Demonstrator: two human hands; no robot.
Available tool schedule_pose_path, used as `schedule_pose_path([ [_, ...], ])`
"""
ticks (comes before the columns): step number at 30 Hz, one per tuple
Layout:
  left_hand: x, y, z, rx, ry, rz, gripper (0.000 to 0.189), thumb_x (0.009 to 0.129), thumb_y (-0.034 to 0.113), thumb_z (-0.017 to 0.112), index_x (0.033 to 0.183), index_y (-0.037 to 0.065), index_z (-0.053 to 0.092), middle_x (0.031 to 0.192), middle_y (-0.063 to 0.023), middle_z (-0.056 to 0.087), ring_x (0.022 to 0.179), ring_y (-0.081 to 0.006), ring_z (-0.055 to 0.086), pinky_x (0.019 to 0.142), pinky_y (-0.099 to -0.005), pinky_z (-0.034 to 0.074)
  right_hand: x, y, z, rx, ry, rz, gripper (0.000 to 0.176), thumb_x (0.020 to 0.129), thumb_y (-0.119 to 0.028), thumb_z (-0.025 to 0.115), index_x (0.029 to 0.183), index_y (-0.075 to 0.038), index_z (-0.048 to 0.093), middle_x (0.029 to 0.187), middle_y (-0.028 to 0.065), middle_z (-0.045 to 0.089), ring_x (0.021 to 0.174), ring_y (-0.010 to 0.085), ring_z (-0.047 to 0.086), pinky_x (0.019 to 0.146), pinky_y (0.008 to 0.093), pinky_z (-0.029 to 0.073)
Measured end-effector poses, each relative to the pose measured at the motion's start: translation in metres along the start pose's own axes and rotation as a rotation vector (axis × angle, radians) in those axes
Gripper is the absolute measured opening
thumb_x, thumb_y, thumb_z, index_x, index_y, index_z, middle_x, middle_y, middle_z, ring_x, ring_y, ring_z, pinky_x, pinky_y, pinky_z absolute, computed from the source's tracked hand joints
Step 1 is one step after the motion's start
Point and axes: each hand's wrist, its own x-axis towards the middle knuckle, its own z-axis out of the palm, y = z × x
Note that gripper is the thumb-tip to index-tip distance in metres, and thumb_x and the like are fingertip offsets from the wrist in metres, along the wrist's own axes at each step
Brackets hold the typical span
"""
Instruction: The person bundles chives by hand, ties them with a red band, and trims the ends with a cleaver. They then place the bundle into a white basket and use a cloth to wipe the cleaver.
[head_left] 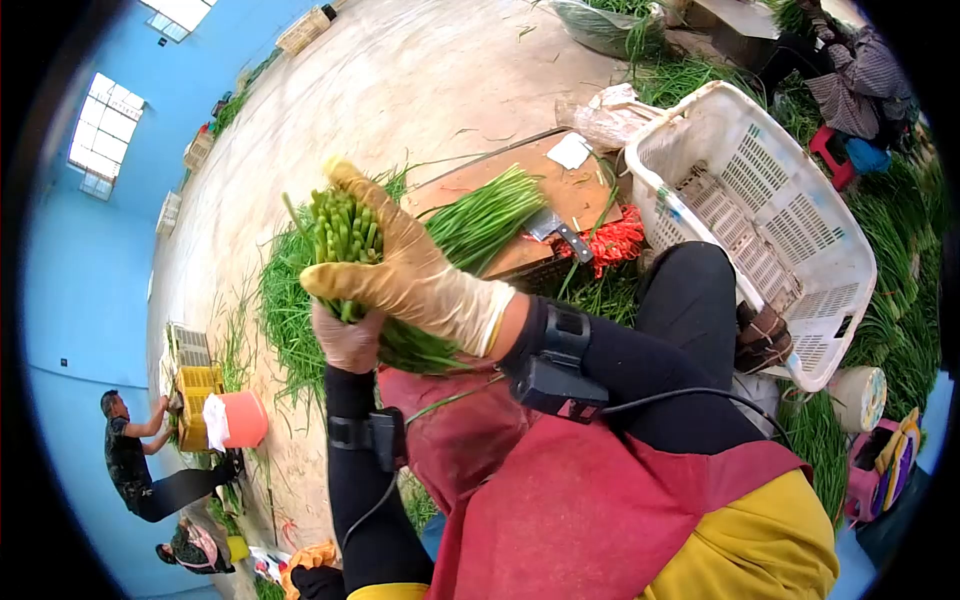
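Note:
A thick bunch of green stalks (345, 228), like garlic scapes, is raised in front of me, cut ends up and to the left. My right hand (410, 255), in a stained yellowish glove, grips it from the near side, thumb and fingers stretched around the stalks. Lower down, my left hand (348, 338), in a thin pale glove, is closed around the same bunch, its fingers partly hidden. Behind my right hand, another bundle of green stalks (490, 215) lies on a brown board (470, 175). A cleaver (558, 232) rests beside red ties (615, 243).
A white plastic crate (745, 130) stands at my right, by my knee. Loose greens (285, 300) cover the floor around the board. Two people work at the far left near a pink bucket (240, 418); another person sits at the upper right by a red stool (830, 155).

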Motion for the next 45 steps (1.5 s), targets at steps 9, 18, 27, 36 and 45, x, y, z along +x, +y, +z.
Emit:
schedule_pose_path([
  [9, 0.106, -0.03, 0.009, 1.063, -0.449, 0.108, 0.07, 0.075, 0.013, 0.076, 0.135, 0.002, 0.042, 0.111, -0.0194, 0.065, 0.099, -0.0283, 0.067, 0.088, -0.0363, 0.053, -0.064, 0.027, -0.153, -0.424, 0.322, 0.385, 0.051, 0.094, -0.021, 0.062, 0.14, -0.008, 0.044, 0.12, 0.0059, 0.057, 0.11, 0.014, 0.053, 0.098, 0.0294, 0.043],
  [18, 0.137, -0.181, 0.124, 1.06, -0.849, -0.202, 0.071, 0.076, 0.03, 0.073, 0.137, 0.012, 0.041, 0.099, -0.0172, 0.066, 0.092, -0.0317, 0.066, 0.076, -0.0413, 0.053, -0.046, 0.009, -0.265, -0.952, 0.352, 0.151, 0.042, 0.088, -0.016, 0.068, 0.127, -0.005, 0.055, 0.12, 0.0108, 0.06, 0.113, 0.0226, 0.056, 0.096, 0.0334, 0.043],
  [27, 0.136, -0.237, 0.148, 1.146, -0.916, -0.269, 0.109, 0.059, 0.052, 0.082, 0.141, 0.001, 0.033, 0.108, -0.0173, 0.057, 0.1, -0.0321, 0.057, 0.086, -0.0394, 0.048, 0.006, 0.081, -0.351, -1.647, -0.14, 0.514, 0.096, 0.072, -0.048, 0.075, 0.149, -0.013, 0.027, 0.148, 0.0199, 0.032, 0.14, 0.0404, 0.024, 0.115, 0.045, 0.022],
  [36, 0.124, -0.24, 0.134, 1.092, -0.803, -0.25, 0.126, 0.056, 0.053, 0.084, 0.149, 0.002, 0.015, 0.142, -0.0223, 0.037, 0.132, -0.0374, 0.037, 0.107, -0.0484, 0.032, 0.019, 0.116, -0.375, -1.32, -0.263, 0.426, 0.103, 0.064, -0.028, 0.083, 0.149, -0.014, 0.027, 0.149, 0.0191, 0.032, 0.139, 0.0371, 0.029, 0.113, 0.0411, 0.03],
  [45, 0.111, -0.254, 0.139, 1.136, -0.796, -0.407, 0.129, 0.056, 0.051, 0.085, 0.151, 0.005, 0.011, 0.145, -0.0205, 0.036, 0.135, -0.0327, 0.037, 0.106, -0.0502, 0.033, 0.008, 0.098, -0.386, -1.494, -0.165, 0.295, 0.077, 0.079, -0.027, 0.073, 0.145, -0.017, 0.036, 0.139, 0.0159, 0.047, 0.126, 0.0343, 0.046, 0.106, 0.0389, 0.037],
])
